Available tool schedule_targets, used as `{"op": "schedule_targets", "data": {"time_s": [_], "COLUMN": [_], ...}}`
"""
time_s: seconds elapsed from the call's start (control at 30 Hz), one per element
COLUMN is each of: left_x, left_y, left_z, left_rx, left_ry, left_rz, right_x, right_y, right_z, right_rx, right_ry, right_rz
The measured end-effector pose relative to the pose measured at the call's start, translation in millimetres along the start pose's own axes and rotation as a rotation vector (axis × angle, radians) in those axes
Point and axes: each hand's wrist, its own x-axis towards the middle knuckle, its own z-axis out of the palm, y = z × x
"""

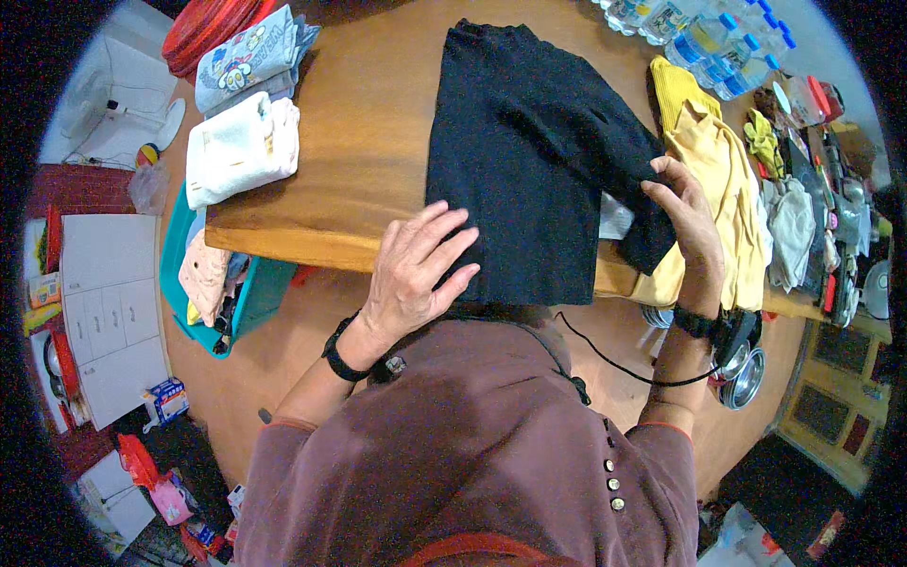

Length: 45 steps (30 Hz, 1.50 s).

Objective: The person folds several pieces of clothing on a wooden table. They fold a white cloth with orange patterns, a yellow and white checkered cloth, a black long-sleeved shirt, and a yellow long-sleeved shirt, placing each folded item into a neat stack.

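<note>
A black long-sleeved garment point(510, 163) lies spread on the wooden table point(354, 142), with its hem hanging at the front edge. One sleeve point(623, 170) slants down to the right, its cuff end near that edge. My left hand point(425, 269) rests at the garment's lower left edge, fingers apart and holding nothing. At the outer side of the sleeve, my right hand point(684, 202) has its thumb and forefinger bent against the cloth; whether they pinch it is unclear. Right of the sleeve lie pale yellow clothes point(716, 177), partly behind my right hand.
Folded white cloth point(237, 152) and a folded grey printed garment point(248, 64) sit at the left. Below them stands a teal bin point(262, 298) of clothes. Water bottles point(716, 49) stand back right. A black cable point(638, 379) hangs by my right wrist. Metal bowls point(744, 379) are lower right.
</note>
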Motion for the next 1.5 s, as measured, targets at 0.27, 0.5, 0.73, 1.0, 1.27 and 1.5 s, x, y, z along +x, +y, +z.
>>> {"op": "schedule_targets", "data": {"time_s": [0.27, 0.5, 0.73, 1.0, 1.27, 1.5], "left_x": [-2, -6, -3, 0, 4, 6], "left_y": [-3, -4, -15, -22, -16, -6], "left_z": [21, 22, 15, 14, 16, 18], "left_rx": [0.102, 0.063, -0.063, -0.731, -0.343, -0.620], "left_ry": [-0.240, -0.201, -0.116, 0.180, 0.026, 0.038], "left_rz": [-0.153, -0.172, -0.070, -0.545, -0.457, -0.511], "right_x": [6, 15, -19, -59, -54, -23], "right_y": [2, 3, -58, -45, -29, -33], "right_z": [-9, -5, 40, 185, 163, 118], "right_rx": [-0.431, -0.783, -0.547, -0.625, -0.524, -0.649], "right_ry": [0.206, 0.470, 0.453, -0.413, -0.466, -0.204], "right_rz": [-0.182, -0.136, -0.368, -0.638, -0.484, -0.455]}}
